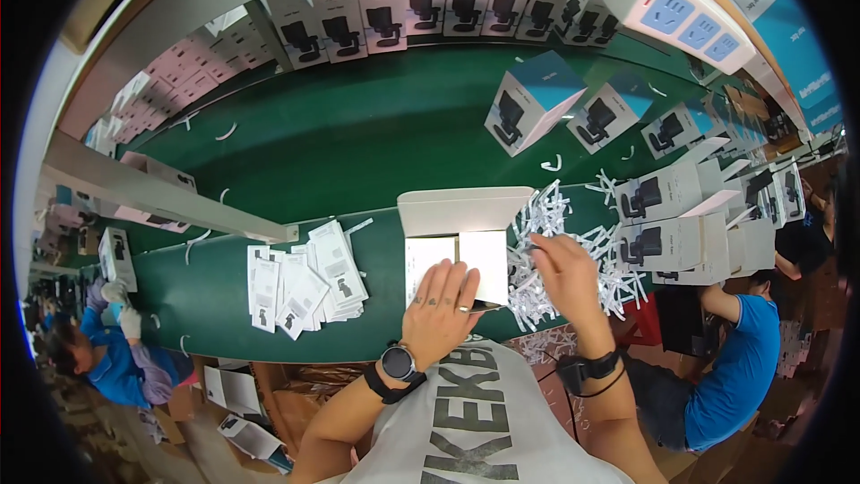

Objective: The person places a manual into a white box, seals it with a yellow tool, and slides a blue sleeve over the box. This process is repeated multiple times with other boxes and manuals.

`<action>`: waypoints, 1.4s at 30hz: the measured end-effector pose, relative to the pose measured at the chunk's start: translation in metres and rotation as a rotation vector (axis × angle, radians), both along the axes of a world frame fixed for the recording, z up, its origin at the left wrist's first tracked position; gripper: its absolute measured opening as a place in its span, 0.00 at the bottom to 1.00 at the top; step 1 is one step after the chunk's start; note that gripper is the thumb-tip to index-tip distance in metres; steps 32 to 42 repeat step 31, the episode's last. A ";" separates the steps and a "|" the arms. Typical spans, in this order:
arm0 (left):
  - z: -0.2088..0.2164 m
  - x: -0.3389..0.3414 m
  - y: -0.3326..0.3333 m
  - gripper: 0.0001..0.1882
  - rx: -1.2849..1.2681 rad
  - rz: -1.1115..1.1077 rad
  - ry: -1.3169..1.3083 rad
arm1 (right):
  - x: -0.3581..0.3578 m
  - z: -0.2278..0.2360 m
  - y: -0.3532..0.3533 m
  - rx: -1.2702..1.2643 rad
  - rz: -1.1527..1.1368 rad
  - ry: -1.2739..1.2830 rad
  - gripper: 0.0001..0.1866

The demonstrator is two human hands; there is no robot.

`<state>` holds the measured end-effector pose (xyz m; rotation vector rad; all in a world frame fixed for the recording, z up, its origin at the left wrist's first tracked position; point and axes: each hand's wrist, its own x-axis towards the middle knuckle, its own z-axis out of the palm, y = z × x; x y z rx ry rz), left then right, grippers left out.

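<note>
An open white cardboard box (464, 213) lies in front of me with its lid flap raised at the far side. White inner pieces (484, 260) fill it, split by a narrow gap. My left hand (439, 298) lies flat over the left part of the box, fingers stretched out, a ring on one finger. Just right of the box, my right hand (564, 273) is above a heap of curled white paper strips (537, 305). Its fingers are bent together; what they pinch, if anything, is too small to make out.
Printed leaflets (309, 278) are spread left of the box. Opened cartons (663, 246) stand at the right. Closed boxes (533, 99) sit on the green belt (358, 134), more on a shelf beyond. A power strip (685, 18) hangs upper right. Co-workers (735, 358) sit on both sides.
</note>
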<state>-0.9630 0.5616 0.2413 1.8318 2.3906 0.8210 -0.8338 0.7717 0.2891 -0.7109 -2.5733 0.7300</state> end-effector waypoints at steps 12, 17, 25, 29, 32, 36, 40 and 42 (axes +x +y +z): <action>-0.020 0.003 -0.036 0.26 -0.135 -0.131 0.112 | -0.117 -0.035 -0.089 0.155 0.155 0.257 0.08; -0.021 0.004 -0.044 0.25 -0.261 -0.157 -0.035 | -0.121 -0.025 -0.096 0.048 0.338 0.212 0.09; -0.005 -0.007 -0.036 0.31 -0.112 -0.120 0.101 | -0.055 -0.015 -0.064 -0.142 0.047 0.281 0.15; -0.010 -0.016 -0.033 0.43 -0.085 -0.188 0.084 | 0.025 0.005 0.011 -0.033 -0.092 -0.364 0.22; -0.008 -0.019 -0.038 0.42 -0.127 -0.201 0.122 | 0.038 0.004 0.022 0.043 -0.111 -0.741 0.25; -0.008 -0.019 -0.038 0.42 -0.127 -0.201 0.122 | 0.038 0.004 0.022 0.043 -0.111 -0.741 0.25; -0.008 -0.019 -0.038 0.42 -0.127 -0.201 0.122 | 0.038 0.004 0.022 0.043 -0.111 -0.741 0.25; -0.008 -0.019 -0.038 0.42 -0.127 -0.201 0.122 | 0.038 0.004 0.022 0.043 -0.111 -0.741 0.25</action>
